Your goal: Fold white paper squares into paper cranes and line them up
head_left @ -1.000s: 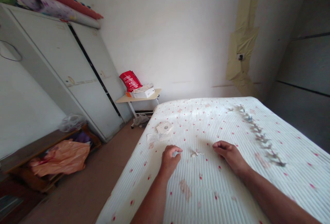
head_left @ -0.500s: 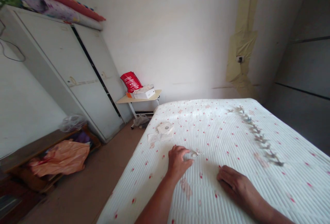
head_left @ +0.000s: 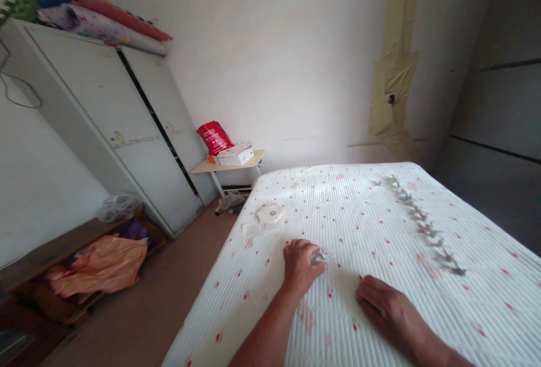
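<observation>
While my left hand [head_left: 301,263] is curving around a small pale figurine [head_left: 319,256] on the ribbed bedspread [head_left: 342,336], the thumb and forefinger are sitting close about it, and I cannot tell whether they are pinching it or only touching it. My right hand [head_left: 389,300] is resting nearby, its fingers lying together; what the palm may be hiding I cannot tell. I am judging the figurine to be light and delicate, so squeezing too hard could be bending its thin points, while pinching too loosely could be letting it tip or slip away. The ridges could be snagging it, too. Farther right, a row of small figurines [head_left: 426,228] is stretching across the bedspread, and a careless sweep of my right arm could be scattering the nearest ones.
</observation>
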Demonstrator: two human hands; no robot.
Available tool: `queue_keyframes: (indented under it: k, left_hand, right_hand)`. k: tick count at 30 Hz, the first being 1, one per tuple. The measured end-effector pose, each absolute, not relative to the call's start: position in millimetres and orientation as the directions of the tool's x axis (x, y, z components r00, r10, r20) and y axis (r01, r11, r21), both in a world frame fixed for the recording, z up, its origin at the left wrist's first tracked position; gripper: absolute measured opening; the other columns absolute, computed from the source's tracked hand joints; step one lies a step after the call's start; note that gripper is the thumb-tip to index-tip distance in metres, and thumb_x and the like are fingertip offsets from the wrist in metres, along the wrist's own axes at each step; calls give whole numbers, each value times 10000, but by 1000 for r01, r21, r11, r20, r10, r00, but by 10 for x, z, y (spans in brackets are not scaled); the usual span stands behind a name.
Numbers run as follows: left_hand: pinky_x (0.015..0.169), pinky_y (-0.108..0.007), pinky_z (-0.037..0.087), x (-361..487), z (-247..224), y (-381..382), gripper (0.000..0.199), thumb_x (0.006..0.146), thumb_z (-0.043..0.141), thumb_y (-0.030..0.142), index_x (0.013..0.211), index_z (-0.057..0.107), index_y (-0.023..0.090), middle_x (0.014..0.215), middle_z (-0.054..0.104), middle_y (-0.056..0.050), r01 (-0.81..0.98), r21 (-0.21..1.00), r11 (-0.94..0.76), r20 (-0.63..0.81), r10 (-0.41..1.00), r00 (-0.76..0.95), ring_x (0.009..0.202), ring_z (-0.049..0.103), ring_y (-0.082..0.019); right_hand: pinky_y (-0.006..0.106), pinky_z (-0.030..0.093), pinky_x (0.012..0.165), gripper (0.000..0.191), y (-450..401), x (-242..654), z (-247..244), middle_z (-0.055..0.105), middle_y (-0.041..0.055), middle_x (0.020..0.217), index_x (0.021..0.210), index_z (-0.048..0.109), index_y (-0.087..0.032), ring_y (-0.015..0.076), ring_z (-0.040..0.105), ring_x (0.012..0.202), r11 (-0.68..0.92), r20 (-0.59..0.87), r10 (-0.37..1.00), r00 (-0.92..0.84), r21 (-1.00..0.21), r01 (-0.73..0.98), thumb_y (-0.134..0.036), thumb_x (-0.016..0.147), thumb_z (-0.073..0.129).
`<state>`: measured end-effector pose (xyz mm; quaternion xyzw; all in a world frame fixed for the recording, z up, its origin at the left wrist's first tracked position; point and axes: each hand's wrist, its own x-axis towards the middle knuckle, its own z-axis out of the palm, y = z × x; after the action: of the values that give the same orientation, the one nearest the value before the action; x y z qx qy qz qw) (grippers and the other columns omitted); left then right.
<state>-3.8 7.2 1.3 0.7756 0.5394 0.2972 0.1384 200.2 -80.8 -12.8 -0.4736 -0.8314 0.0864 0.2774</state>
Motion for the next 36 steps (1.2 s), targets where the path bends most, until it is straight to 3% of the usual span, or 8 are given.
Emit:
queue_keyframes:
  k: [19,23,30,33,36]
  left_hand:
    - [890,-363,294,47,57,74,132,635,675,304,763,665,277,889,633,25,809,481,-337,280,934,223,922,518,-186]
    - [859,-351,301,45,42,79,138,624,687,319,753,659,280,876,626,31,811,475,-341,288,931,223,911,513,-179]
    - [831,-361,299,43,28,88,191,622,701,364,800,666,301,879,626,21,806,483,-342,291,931,221,909,509,-192]
    - [833,-364,298,47,23,92,194,619,706,382,789,668,297,885,622,18,811,476,-341,292,931,220,914,505,-196]
    - [841,-368,293,50,21,87,181,630,696,399,774,665,293,874,618,18,814,469,-342,287,931,225,915,502,-193]
  right_hand:
    - [239,447,604,244,-825,1998,-111,564,40,733,717,564,-188,141,566,675,559,406,817,-409,-384,735,-166,877,380]
    - [235,447,598,226,-825,2021,-83,568,34,729,701,556,-194,141,567,674,525,358,848,-392,-461,715,-190,866,402]
    - [251,478,630,173,-466,2010,-18,647,28,790,848,608,-202,156,603,708,291,235,957,-173,-760,581,-293,826,463]
    - [260,479,608,173,-261,1898,-6,643,23,754,797,619,-197,163,602,678,330,295,943,-153,-769,547,-303,800,482]
    - [260,481,632,163,-139,1790,-9,619,36,790,803,620,-201,157,602,709,462,416,883,-217,-689,559,-246,809,464]
